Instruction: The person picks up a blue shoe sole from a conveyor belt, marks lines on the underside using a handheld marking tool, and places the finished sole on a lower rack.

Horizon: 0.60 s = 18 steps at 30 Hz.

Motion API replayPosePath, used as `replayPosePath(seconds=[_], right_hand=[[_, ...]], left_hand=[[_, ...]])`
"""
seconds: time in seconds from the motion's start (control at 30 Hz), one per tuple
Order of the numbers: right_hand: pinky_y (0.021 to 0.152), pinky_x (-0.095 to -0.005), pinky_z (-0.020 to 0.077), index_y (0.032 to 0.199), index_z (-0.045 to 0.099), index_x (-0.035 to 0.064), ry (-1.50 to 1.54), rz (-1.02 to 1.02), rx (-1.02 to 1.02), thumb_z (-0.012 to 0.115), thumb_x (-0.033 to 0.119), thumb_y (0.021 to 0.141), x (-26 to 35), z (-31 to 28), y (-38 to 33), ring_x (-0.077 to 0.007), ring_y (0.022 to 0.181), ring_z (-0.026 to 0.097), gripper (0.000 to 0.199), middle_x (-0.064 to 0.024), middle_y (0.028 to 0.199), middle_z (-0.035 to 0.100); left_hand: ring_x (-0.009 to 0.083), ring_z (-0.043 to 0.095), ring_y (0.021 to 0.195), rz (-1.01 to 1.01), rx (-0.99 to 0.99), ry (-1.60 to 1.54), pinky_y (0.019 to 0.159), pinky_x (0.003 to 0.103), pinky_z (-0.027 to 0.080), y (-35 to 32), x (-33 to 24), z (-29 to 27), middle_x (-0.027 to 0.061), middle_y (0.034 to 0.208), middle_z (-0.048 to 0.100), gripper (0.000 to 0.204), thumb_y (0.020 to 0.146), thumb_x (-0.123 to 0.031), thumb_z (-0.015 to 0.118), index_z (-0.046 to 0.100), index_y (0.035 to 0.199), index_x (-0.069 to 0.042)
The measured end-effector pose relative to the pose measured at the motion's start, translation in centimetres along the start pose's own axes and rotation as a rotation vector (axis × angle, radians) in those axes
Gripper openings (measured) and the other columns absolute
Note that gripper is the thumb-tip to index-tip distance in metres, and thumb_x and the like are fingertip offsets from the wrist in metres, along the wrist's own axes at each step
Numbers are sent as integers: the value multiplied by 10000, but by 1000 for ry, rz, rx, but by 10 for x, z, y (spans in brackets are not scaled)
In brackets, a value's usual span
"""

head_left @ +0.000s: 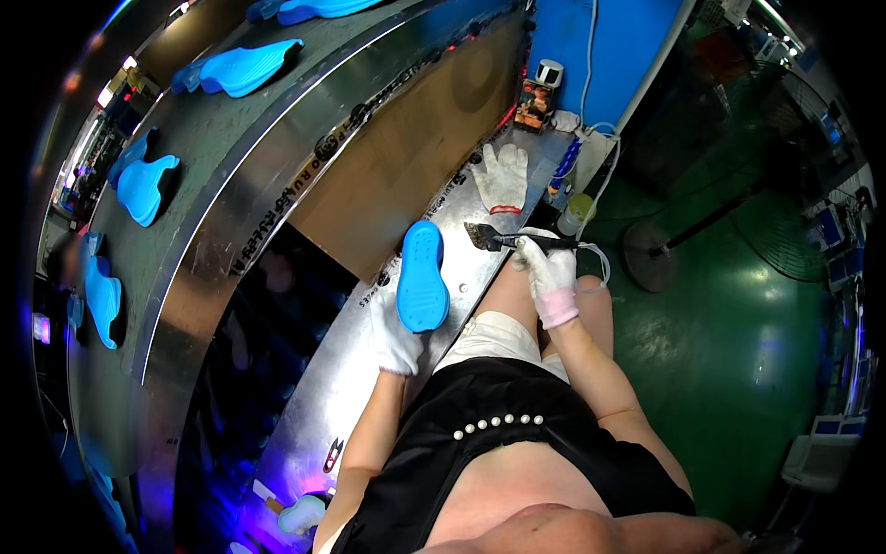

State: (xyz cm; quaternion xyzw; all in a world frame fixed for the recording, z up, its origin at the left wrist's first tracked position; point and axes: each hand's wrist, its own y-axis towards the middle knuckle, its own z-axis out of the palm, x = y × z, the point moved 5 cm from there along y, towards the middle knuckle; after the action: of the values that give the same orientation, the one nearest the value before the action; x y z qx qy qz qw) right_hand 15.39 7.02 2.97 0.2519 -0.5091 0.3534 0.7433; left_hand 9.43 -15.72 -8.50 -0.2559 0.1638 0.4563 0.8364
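My left hand [395, 340], in a white glove, grips a bright blue shoe sole [425, 286] by its lower left edge. Some of its fingers are hidden behind the sole. The sole stands lengthwise, with its patterned face toward me. In my right hand [550, 270], gloved in white with a pink cuff, is a black-handled brush [484, 237]. Its dark bristles point left toward the sole and are apart from it. A spare white glove [503, 177] with a red-edged cuff lies flat on the metal bench [323, 406], beyond the brush.
A conveyor belt [198, 129] at the left carries several blue soles [143, 189]. A cardboard sheet [397, 138] borders the bench. A yellowish cup [578, 210] and white cables are beyond my right hand. Thread snips [333, 454] lie near my left forearm. A standing fan [651, 254] is at the right.
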Motion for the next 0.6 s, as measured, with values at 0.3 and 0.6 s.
replayPosePath(seconds=[0.3,0.6], right_hand=[[522,-221,433,925,623,-39,-350,-9,106,618,75,834,-31,2,-1,-88,563,533,146,-28,684,592],[631,-358,485,841,664,124,-825,-702,212,698,226,749,16,78,-16,-279,679,617,142,-90,709,631]], left_hand=[[405,564,933,-284,36,-378,803,508,516,20,28,16,260,1110,532,765,868,-648,334,411,1301,-22],[285,587,1002,-35,241,-423,883,419,489,31,23,77,160,1171,568,508,962,-414,310,456,1275,-41]])
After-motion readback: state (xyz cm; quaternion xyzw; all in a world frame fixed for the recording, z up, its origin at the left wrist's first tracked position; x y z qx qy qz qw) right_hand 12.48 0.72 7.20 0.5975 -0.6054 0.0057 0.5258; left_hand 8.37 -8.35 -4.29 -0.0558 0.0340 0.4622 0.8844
